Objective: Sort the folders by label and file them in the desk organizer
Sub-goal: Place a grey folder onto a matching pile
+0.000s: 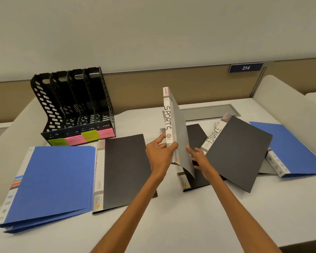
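Note:
A grey folder with SPORTS [178, 130] on its white spine stands upright at the desk's middle. My left hand [160, 155] grips the lower part of its spine. My right hand [201, 160] touches its cover from the right, fingers spread. Just right lies a black folder marked FINANCE [239, 154], tilted over other folders. Another black folder [126, 170] lies flat to the left of my hands. The black desk organizer [75, 106] stands at the back left, its slots empty, with green and pink sticky labels along its front.
Blue folders [49, 181] are stacked at the front left. One more blue folder [295, 150] lies at the right. A black folder [195, 179] lies under the SPORTS one. A tan partition with a sign reading 214 [245, 67] bounds the desk's back.

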`<state>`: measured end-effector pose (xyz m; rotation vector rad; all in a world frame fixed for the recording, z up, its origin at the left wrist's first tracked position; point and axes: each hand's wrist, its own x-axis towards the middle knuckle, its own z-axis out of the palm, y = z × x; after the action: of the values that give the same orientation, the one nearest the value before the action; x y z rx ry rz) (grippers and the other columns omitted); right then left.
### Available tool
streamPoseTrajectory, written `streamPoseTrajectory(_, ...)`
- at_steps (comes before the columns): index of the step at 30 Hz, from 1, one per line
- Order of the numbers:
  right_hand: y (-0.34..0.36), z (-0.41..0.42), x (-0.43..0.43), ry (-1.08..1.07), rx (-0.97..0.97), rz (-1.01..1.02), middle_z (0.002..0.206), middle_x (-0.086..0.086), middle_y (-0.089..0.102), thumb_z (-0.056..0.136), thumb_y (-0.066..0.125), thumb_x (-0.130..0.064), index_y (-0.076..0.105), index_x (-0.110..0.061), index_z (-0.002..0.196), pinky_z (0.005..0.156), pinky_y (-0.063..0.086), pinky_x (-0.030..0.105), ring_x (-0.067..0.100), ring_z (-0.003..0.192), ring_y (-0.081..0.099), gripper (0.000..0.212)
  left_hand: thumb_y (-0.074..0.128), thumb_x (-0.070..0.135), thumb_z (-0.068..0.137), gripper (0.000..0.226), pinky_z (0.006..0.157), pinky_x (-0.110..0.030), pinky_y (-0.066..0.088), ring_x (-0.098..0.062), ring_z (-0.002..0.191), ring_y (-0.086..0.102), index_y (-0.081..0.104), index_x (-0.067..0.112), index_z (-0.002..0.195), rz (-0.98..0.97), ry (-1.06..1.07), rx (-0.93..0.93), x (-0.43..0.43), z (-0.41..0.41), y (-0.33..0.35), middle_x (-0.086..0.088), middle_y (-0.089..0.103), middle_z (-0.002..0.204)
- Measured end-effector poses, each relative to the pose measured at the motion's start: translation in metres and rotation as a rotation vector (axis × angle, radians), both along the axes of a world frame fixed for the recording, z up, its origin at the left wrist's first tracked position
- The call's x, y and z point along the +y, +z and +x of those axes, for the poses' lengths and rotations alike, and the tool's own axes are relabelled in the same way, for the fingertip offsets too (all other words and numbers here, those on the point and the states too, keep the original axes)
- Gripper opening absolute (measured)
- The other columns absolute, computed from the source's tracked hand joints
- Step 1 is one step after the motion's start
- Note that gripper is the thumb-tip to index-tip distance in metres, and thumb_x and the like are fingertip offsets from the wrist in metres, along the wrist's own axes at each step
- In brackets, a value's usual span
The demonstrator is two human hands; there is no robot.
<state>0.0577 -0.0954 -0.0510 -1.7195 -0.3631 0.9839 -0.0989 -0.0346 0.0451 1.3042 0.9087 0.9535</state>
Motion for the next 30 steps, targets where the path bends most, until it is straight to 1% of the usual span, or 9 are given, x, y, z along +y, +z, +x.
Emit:
streamPoseTrajectory(2,0.012,-0.003,0.005,0.085,0.076,0.064,0.123,0.004,0.065,0.079,0.053,-0.072,0.056,-0.032,0.128,0.094,0.051,0.047,0.029,0.115,0.06,0.063,0.078,0.014,0.08,0.046,0.069,-0.036,0.062,-0.015,0.082,0.074,0.065,0.02,0.123,0.046,0.018,-0.042,-0.002,-0.002,0.011,0.009,0.069,0.112)
streamPoseTrajectory(4,0.021,-0.004,0.012,0.14,0.115,0.117,0.116,0.004,0.069,0.08,0.051,-0.072,0.063,-0.036,0.121,0.083,0.057,0.043,0.027,0.107,0.066,0.056,0.077,0.014,0.079,0.04,0.066,-0.032,0.062,-0.013,0.079,0.074,0.066,0.034,0.112,0.124,0.002,-0.076,-0.003,-0.005,0.023,0.008,0.072,0.107)
streamPoseTrajectory(8,0.034,-0.012,0.028,0.16,0.18,0.155,0.123,0.011,0.065,0.083,0.053,-0.067,0.056,-0.027,0.131,0.094,0.053,0.053,0.033,0.113,0.063,0.063,0.077,0.015,0.076,0.045,0.064,-0.029,0.062,-0.011,0.077,0.074,0.062,0.055,0.093,0.226,0.003,-0.066,0.001,-0.008,0.046,0.013,0.072,0.1)
streamPoseTrajectory(13,0.043,-0.024,0.045,0.167,0.17,0.178,0.12,0.009,0.065,0.077,0.054,-0.066,0.059,-0.028,0.122,0.08,0.059,0.043,0.031,0.108,0.065,0.059,0.078,0.016,0.075,0.043,0.067,-0.032,0.062,-0.011,0.079,0.074,0.069,0.028,0.115,0.229,0.054,-0.042,0.014,-0.017,0.048,0.003,0.073,0.109)
streamPoseTrajectory(15,0.041,-0.029,0.051,0.161,0.153,0.181,0.118,0.007,0.066,0.075,0.054,-0.067,0.061,-0.033,0.113,0.082,0.058,0.044,0.029,0.106,0.065,0.052,0.078,0.016,0.075,0.046,0.069,-0.034,0.062,-0.013,0.081,0.074,0.068,0.02,0.12,0.227,0.068,-0.024,0.02,-0.022,0.047,-0.001,0.073,0.111)
streamPoseTrajectory(17,0.038,-0.033,0.057,0.131,0.123,0.191,0.114,0.005,0.067,0.073,0.057,-0.067,0.062,-0.033,0.109,0.093,0.053,0.052,0.029,0.106,0.065,0.049,0.078,0.017,0.076,0.046,0.069,-0.032,0.062,-0.012,0.081,0.074,0.067,0.019,0.121,0.235,0.077,-0.021,0.024,-0.029,0.045,0.0,0.072,0.111)
streamPoseTrajectory(20,0.032,-0.039,0.067,0.056,0.029,0.227,0.11,0.004,0.068,0.074,0.062,-0.064,0.063,-0.027,0.112,0.097,0.051,0.054,0.028,0.102,0.066,0.053,0.079,0.017,0.076,0.047,0.065,-0.024,0.061,-0.004,0.077,0.073,0.066,0.019,0.121,0.261,0.097,-0.009,0.032,-0.044,0.042,0.013,0.069,0.107)
streamPoseTrajectory(25,0.019,-0.057,0.08,-0.091,-0.075,0.214,0.119,0.004,0.063,0.067,0.072,-0.062,0.051,-0.017,0.126,0.089,0.054,0.042,0.024,0.103,0.063,0.076,0.077,0.018,0.079,0.045,0.068,-0.026,0.061,-0.009,0.083,0.074,0.066,0.015,0.123,0.244,0.102,0.083,0.054,-0.086,0.021,0.006,0.07,0.114)
streamPoseTrajectory(30,0.002,-0.077,0.087,-0.11,-0.095,0.208,0.123,0.001,0.056,0.065,0.084,-0.048,0.039,-0.018,0.133,0.074,0.05,0.026,0.013,0.099,0.059,0.088,0.08,0.015,0.077,0.027,0.064,-0.021,0.058,-0.009,0.081,0.074,0.071,0.022,0.102,0.038,0.085,0.18,0.085,-0.143,-0.009,0.003,0.073,0.109)
